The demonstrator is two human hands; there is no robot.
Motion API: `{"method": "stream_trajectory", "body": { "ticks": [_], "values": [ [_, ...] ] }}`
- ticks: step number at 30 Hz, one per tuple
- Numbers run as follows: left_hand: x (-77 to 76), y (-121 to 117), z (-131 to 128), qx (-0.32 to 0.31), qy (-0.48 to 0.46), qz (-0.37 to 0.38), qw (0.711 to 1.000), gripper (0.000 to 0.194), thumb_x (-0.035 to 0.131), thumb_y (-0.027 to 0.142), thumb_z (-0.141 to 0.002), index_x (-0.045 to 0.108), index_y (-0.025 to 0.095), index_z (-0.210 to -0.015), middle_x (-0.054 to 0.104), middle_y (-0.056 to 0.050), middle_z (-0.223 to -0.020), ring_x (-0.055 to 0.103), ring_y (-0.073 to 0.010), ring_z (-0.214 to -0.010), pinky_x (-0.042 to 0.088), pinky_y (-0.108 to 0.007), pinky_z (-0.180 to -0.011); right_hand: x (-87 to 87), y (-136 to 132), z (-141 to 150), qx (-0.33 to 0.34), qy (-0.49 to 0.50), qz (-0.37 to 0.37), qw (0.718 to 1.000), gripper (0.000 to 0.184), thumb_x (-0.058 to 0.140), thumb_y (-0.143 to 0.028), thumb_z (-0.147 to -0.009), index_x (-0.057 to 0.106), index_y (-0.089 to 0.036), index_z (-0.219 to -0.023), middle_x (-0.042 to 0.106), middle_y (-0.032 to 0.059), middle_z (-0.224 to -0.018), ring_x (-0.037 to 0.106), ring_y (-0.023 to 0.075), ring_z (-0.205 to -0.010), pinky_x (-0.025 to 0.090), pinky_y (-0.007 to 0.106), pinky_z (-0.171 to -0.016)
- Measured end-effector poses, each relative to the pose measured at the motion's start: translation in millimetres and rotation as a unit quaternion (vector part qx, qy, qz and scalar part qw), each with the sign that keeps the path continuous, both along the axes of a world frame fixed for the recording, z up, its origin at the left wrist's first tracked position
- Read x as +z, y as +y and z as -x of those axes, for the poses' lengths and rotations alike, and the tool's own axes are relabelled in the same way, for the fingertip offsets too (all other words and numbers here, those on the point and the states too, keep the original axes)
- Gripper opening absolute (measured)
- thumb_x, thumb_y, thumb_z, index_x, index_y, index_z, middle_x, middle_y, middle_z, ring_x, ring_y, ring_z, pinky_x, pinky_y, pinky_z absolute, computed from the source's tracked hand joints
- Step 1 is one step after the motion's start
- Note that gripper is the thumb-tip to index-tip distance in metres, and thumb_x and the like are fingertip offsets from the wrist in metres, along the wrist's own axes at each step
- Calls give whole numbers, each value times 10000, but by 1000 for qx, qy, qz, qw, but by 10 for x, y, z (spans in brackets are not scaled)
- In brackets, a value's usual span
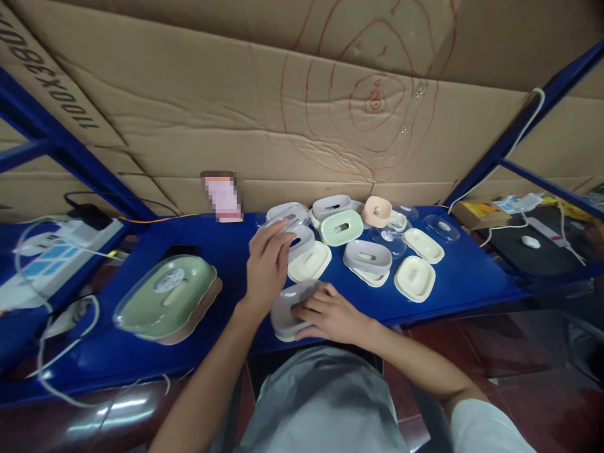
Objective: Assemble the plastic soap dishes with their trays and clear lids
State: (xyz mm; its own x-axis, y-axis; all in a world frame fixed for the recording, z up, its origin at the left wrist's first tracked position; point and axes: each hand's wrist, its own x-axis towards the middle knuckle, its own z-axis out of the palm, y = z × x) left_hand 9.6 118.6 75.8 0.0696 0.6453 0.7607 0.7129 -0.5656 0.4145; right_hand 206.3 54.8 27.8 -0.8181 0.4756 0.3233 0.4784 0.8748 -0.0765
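Well left of the left hand, a green scalloped box (165,302) sits beneath a transparent cover, its near rim close to the front edge of the blue tabletop (231,255); a strip of blue separates it from the forearm. The left hand (267,270) has thumb and fingers bent and slightly parted at the clear lid (298,217) — whether they pinch it cannot be told. Just below, the right hand (330,314) curls parted fingers over the gray slotted box (283,318), thumb along its near side, probably to steady it near the front edge. Beyond the right fingers, the gray slotted lid (368,251) overlaps a cream piece, probably to save space. Farther right, the cream dish (415,279) lies apart — blue surface borders it toward the table's right edge.
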Motion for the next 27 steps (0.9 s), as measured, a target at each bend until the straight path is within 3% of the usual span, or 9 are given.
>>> {"method": "stream_trajectory", "body": {
  "ticks": [3, 5, 9, 10, 12, 16, 19, 21, 27],
  "values": [
    [13, 285, -45, -81, 84, 62, 991, 327, 402, 260, -1089, 707, 226, -1199, 675, -126, -1459, 584, -255, -1441, 425, -527, -1252, -58, 4, 14, -22, 11, -35, 999, 494, 564, -589, -1064, 710, -164, -1268, 788, 84, -1075, 671, 212, -1018, 412, 394, -990],
    [-30, 218, 11, -96, 98, 79, 987, 346, 395, 261, -1086, 690, 220, -1262, 609, -135, -1544, 524, -272, -1502, 380, -566, -1276, -92, -30, -41, -31, 38, -62, 997, 447, 562, -542, -1083, 700, -180, -1306, 792, 92, -1175, 675, 218, -1075, 404, 408, -1016],
    [-236, -474, 175, -39, 36, 84, 995, 323, 453, 265, -1087, 638, 253, -1350, 646, -122, -1468, 620, -243, -1380, 507, -461, -1171, -61, -53, -359, -135, 125, -110, 977, 441, 594, -463, -1085, 606, -263, -1478, 785, 79, -1271, 680, 260, -1129, 390, 447, -1061],
    [-307, -681, 190, -20, 41, 81, 996, 302, 494, 271, -1075, 645, 261, -1336, 675, -118, -1415, 644, -247, -1337, 528, -448, -1137, -22, -18, -470, -178, 142, -120, 966, 464, 603, -444, -1081, 572, -283, -1515, 786, 83, -1271, 683, 278, -1122, 386, 463, -1063],
    [-450, -1027, 171, -48, 123, 86, 987, 319, 597, 334, -1039, 648, 276, -1349, 701, -111, -1390, 660, -281, -1308, 526, -477, -1127, 85, 110, -699, -259, 156, -128, 945, 496, 603, -408, -1080, 524, -303, -1558, 779, 99, -1284, 680, 311, -1131, 369, 502, -1076],
    [-611, -1294, 77, -68, 200, 106, 972, 199, 609, 316, -1039, 713, 279, -1205, 740, -85, -1361, 719, -283, -1215, 549, -497, -1087, 288, 432, -1074, -317, 88, -94, 940, 431, 482, -303, -1113, 537, -313, -1540, 649, 117, -1508, 579, 353, -1369, 259, 614, -1187],
    [-534, -1160, 79, -66, 156, 100, 980, 139, 579, 289, -1056, 717, 275, -1064, 761, -73, -1309, 739, -251, -1153, 572, -463, -1065, 302, 520, -1230, -345, 62, -91, 932, 487, 388, -213, -1105, 501, -294, -1572, 473, 138, -1670, 434, 369, -1527, 199, 672, -1223],
    [-399, -922, 86, -55, 126, 79, 987, 139, 585, 308, -1054, 713, 272, -1096, 756, -83, -1318, 725, -257, -1192, 553, -462, -1100, 245, 489, -1280, -363, 74, -90, 925, 501, 383, -215, -1101, 473, -275, -1590, 468, 156, -1668, 429, 366, -1533, 227, 662, -1222],
    [38, 403, -171, -23, 113, 115, 987, 297, 491, 356, -1074, 694, 176, -1193, 688, -171, -1423, 633, -297, -1357, 482, -480, -1171, 55, 327, -1277, -371, 102, -76, 920, 425, 392, -282, -1127, 532, -268, -1528, 559, 148, -1586, 514, 317, -1472, 299, 579, -1201]
  ]
}}
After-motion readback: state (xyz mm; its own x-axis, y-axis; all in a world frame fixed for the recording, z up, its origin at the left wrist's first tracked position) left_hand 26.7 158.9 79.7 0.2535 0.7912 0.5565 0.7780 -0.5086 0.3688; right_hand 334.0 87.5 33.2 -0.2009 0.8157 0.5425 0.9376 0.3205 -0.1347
